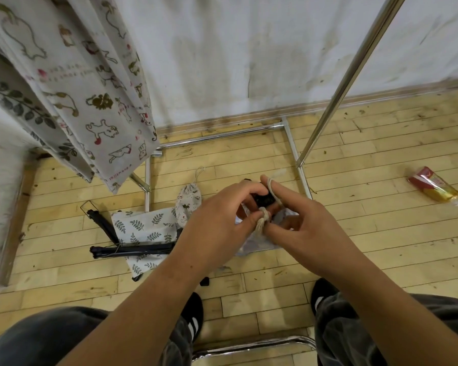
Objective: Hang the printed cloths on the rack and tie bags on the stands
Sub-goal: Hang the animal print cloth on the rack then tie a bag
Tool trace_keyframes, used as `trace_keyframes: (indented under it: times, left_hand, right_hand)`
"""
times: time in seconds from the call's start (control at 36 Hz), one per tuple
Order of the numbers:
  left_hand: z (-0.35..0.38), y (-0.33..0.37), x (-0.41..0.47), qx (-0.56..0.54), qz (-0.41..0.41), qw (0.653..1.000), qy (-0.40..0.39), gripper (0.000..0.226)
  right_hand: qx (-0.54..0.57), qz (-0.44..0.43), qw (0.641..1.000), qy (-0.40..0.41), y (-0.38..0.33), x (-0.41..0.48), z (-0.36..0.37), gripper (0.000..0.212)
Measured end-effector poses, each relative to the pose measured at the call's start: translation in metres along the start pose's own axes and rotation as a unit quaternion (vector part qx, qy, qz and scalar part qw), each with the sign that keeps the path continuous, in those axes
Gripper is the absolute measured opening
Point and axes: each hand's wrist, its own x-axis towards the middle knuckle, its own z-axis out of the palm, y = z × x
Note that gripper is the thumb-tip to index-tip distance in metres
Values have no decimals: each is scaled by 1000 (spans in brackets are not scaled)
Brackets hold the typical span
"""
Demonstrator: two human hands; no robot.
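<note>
- Gripping a black stand top (262, 199) with the left hand (217, 215), fingers curling round it.
- Pinching a pale cord (262, 222) with the right hand (310, 228), looping it over the index finger and bunching it into a knot between the two hands.
- Hanging just under both hands and mostly hidden by them: a pale bag (251, 245).
- Lying on the wooden floor (354, 247) just beyond the left hand: a cat-print drawstring bag (188, 204), touching a leaf-print bag (146, 225) further out to that hand's left.
- Lying across the leaf-print bag: a folded black stand (132, 250).
- Hanging well beyond and to the left of the left hand: printed cloths (90, 101).
- Slanting up beyond the right hand: a steel rack pole (354, 72).
- Lying well off to the right of the right hand: a red and yellow packet (434, 187).
</note>
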Motion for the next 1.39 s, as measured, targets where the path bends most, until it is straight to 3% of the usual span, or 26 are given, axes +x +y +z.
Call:
trace_keyframes:
  times: [0.36,0.5,0.69,0.97,1.14,1.28,1.39]
  left_hand:
    - [4,-6,1,41,21,998,47,20]
    - [5,-5,0,15,6,1000,26,24]
    - [4,-2,1,-21,-28,999,-14,8]
    - [2,-4,4,4,-7,1000,-24,23]
    - [4,-3,3,13,-5,1000,-24,24]
    - [6,5,0,-18,-34,999,-37,16]
    - [4,8,0,-111,-86,990,-18,17]
  right_hand:
    - [-1,3,1000,-15,-3,0,2,48]
    - [19,8,999,-46,-12,-2,3,40]
    - [63,23,997,-45,-16,-4,1,33]
    - [52,54,997,6,-11,1,1,38]
    - [-12,21,1000,-4,-9,-1,3,35]
    - [-21,5,1000,-15,-7,-1,3,32]
    - [-1,19,1000,-18,-7,0,4,31]
